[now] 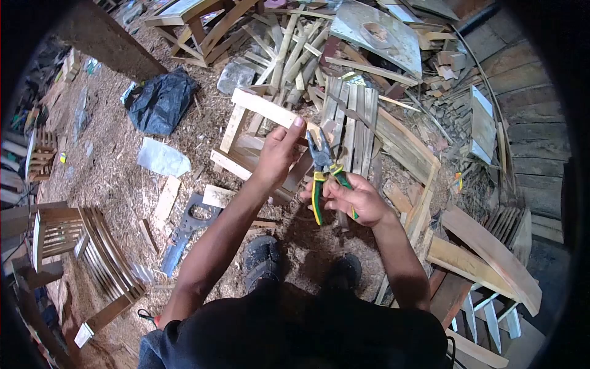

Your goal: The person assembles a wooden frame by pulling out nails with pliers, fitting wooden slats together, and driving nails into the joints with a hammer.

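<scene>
My left hand (279, 150) is closed around one end of the top rail of a small wooden frame (265, 107), thumb pressed on the pale wood. The frame is tilted, with slats and a lower rail showing to the left of my wrist. In my right hand (359, 203) is a pair of pliers (321, 154) with green and yellow handles. Their jaws point up and away from me, slightly apart, close by the end of the rail. Both handles are spread between my fingers and palm.
A handsaw (187, 230) lies on the shavings-covered floor to the left. Beyond it are a black plastic bag (161, 101) and slatted wooden pieces (101, 246). Scrap wood (295, 55) is piled ahead. Boards (491, 258) and a long wooden frame (409, 147) lie to the right.
</scene>
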The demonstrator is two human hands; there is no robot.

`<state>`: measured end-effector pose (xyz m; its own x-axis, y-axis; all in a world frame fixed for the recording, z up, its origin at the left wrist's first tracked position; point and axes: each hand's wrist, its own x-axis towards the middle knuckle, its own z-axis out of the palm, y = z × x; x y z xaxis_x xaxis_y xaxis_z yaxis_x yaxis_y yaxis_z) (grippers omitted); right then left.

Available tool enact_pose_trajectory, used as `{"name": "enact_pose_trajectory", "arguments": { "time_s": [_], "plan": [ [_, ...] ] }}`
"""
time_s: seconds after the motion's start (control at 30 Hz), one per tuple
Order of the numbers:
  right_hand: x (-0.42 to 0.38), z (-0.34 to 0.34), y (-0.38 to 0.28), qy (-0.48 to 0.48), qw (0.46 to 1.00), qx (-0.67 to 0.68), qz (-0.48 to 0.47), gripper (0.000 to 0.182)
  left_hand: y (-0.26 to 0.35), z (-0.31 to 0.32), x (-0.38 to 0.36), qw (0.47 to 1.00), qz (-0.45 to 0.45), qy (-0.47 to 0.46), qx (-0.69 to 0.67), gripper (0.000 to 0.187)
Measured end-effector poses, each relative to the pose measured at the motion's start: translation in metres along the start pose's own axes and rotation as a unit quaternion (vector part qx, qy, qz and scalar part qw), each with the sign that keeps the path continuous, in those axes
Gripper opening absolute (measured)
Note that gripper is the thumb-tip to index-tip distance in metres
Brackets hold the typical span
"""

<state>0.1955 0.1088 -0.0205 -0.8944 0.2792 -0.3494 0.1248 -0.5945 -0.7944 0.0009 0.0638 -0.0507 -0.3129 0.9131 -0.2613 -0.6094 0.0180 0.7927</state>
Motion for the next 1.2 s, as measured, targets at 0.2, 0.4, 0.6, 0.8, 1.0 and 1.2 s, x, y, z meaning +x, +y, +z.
{"name": "enact_pose_trajectory", "arguments": {
  "time_s": [0.2,0.4,0.6,0.8,1.0,1.2],
  "plan": [
    [-0.007,0.007,-0.014,0.011,0.997,0.068,0.028,0.024,0.003,0.002,-0.001,1.000,-0.008,-0.014,-0.017,0.030],
    [-0.008,0.006,-0.015,0.007,0.996,0.051,0.068,0.027,-0.007,-0.010,0.004,0.999,-0.013,-0.041,-0.013,0.028],
    [-0.010,0.010,-0.009,0.030,0.996,0.043,0.071,0.030,-0.005,-0.011,0.004,0.999,-0.021,-0.036,-0.001,0.023],
    [-0.009,0.004,0.002,0.040,0.998,0.021,0.053,0.034,-0.002,-0.003,0.001,1.000,-0.017,-0.012,-0.007,0.029],
    [-0.012,0.011,-0.001,0.024,0.997,0.054,0.040,0.034,-0.007,-0.010,0.006,0.999,-0.014,-0.038,0.033,0.029],
    [-0.017,0.009,0.000,0.041,0.996,0.047,0.061,0.035,-0.010,-0.016,0.011,0.999,-0.013,-0.022,0.034,0.030]
  ]
}}
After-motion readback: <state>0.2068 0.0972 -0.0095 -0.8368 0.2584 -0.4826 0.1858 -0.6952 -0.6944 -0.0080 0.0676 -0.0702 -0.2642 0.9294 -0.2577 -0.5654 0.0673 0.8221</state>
